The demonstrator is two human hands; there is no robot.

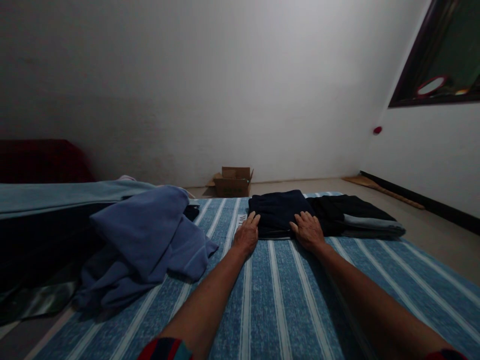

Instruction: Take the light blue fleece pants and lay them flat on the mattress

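Observation:
A folded dark navy garment (279, 212) lies flat on the blue and white striped bed cover (258, 300). My left hand (246, 234) rests at its left edge with the fingers stretched out, touching its side. On the garment's near right part lies my right hand (308, 231), fingers spread and palm down. Directly to the right is a folded black garment with a grey stripe (358, 217), next to the navy one. Neither hand grips anything.
At left, a crumpled blue-purple garment (150, 240) lies by a heap of clothes with a light blue piece (56, 197) on top. An opened cardboard box (232, 185) stands on the floor by the wall. A dark red covered shape (41, 160) is at far left.

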